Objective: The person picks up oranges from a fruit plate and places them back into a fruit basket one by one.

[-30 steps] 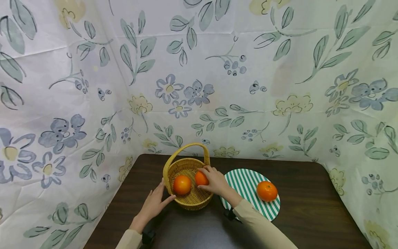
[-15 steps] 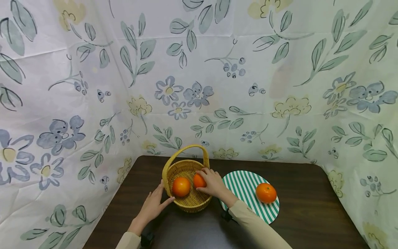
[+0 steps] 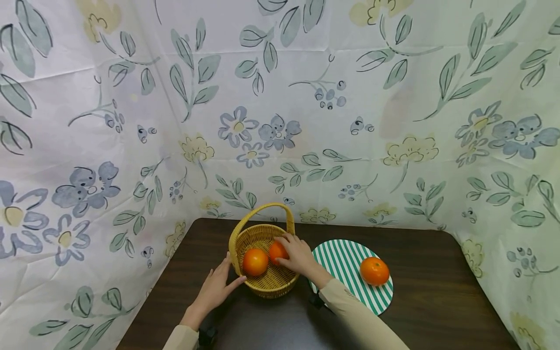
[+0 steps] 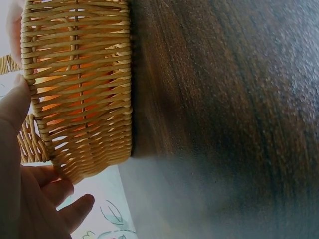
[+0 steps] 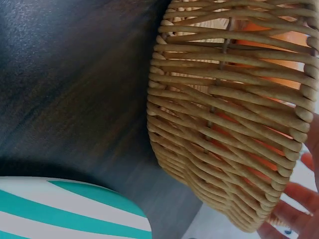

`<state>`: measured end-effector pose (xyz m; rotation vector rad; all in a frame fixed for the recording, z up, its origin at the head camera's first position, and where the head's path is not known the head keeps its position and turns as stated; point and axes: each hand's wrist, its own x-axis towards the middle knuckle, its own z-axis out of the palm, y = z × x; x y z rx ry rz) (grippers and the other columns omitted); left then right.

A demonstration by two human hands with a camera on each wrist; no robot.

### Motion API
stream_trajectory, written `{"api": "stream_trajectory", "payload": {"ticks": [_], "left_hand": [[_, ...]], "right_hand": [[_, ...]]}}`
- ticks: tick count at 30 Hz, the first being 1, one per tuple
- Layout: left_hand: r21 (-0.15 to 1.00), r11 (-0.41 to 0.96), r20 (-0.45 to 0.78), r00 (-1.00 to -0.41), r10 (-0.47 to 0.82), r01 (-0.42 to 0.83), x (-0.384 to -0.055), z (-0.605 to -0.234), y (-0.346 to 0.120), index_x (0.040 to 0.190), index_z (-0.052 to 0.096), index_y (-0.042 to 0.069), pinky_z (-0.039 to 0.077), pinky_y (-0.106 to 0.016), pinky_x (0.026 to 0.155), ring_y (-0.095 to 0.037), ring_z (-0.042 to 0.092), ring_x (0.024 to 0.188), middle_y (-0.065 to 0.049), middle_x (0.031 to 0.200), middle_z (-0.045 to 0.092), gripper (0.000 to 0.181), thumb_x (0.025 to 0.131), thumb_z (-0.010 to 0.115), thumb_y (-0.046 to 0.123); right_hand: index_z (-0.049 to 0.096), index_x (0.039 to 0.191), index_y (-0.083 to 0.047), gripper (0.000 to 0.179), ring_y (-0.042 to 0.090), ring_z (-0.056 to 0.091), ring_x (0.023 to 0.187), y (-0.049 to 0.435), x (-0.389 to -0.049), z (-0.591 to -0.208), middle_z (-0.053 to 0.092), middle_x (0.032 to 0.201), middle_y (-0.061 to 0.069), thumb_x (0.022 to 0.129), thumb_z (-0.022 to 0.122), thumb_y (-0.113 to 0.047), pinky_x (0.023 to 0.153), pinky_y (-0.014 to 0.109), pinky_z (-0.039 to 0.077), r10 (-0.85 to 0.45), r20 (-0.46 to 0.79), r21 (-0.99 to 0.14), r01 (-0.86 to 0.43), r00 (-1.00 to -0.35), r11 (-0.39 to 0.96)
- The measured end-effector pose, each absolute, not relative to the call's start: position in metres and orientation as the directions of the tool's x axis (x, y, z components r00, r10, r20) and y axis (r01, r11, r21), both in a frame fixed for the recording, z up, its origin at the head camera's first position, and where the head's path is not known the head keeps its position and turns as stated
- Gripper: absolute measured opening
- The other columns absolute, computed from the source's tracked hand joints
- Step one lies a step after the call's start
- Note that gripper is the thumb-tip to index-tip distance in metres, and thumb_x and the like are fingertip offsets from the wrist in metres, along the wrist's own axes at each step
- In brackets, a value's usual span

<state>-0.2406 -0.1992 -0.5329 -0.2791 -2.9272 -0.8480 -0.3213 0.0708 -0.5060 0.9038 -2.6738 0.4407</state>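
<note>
A yellow wicker basket [image 3: 270, 292] with a tall arched handle stands on the dark table, two oranges inside. My right hand [image 3: 301, 256] reaches over the right rim, fingers and thumb curled round one orange [image 3: 277, 252] low in the basket. Beside it on the left lies the other orange [image 3: 255, 262]. My left hand [image 3: 211, 291] touches the basket's left side, thumb and fingers spread. In the left wrist view the thumb [image 4: 17, 102] lies at the rim and the fingertips meet the weave near the handle's base. Through the weave, orange skin shows in both wrist views.
Right of the basket lies a round mat [image 3: 343, 262] with green and white stripes, a third orange [image 3: 374, 271] on its right part. The wooden table [image 3: 437, 291] ends at a floral cloth [image 3: 332, 121] behind and at the sides.
My right hand has moved slightly left inside the basket, bringing its orange up close to the other one. The left hand stays at the basket's side.
</note>
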Motion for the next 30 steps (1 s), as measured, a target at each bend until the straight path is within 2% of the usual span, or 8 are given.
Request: {"api": "stream_trajectory", "payload": {"ticks": [17,24,30], "left_hand": [[0.528,0.827,0.130,-0.981,0.144,0.191,-0.239,-0.534,-0.200,0.150,0.012,0.011,0.016,-0.066,0.105,-0.034,0.028,0.137,-0.014,0.153,0.021,0.089,0.086,0.054,0.055],[0.521,0.832,0.133,-0.981,0.143,0.192,-0.240,-0.535,-0.200,0.150,0.013,0.010,0.016,-0.066,0.105,-0.033,0.028,0.137,-0.014,0.153,0.020,0.088,0.087,0.054,0.054],[0.525,0.829,0.127,-0.981,0.145,0.191,-0.240,-0.533,-0.199,0.150,0.013,0.010,0.016,-0.066,0.105,-0.034,0.027,0.137,-0.013,0.153,0.019,0.088,0.087,0.054,0.054]], "right_hand": [[0.050,0.133,-0.022,0.055,0.024,0.053,0.108,0.076,-0.312,-0.493,0.051,0.129,0.007,0.084,0.065,-0.043,0.078,0.041,0.049,-0.540,0.375,-0.191,-0.633,-0.754,0.750],[0.054,0.131,-0.017,0.055,0.027,0.052,0.109,0.084,-0.306,-0.488,0.050,0.130,0.008,0.083,0.068,-0.040,0.080,0.044,0.049,-0.536,0.400,-0.237,-0.648,-0.744,0.723],[0.054,0.130,-0.018,0.053,0.025,0.052,0.109,0.091,-0.303,-0.485,0.051,0.129,0.006,0.083,0.067,-0.040,0.082,0.045,0.048,-0.515,0.414,-0.260,-0.639,-0.751,0.724]]}}
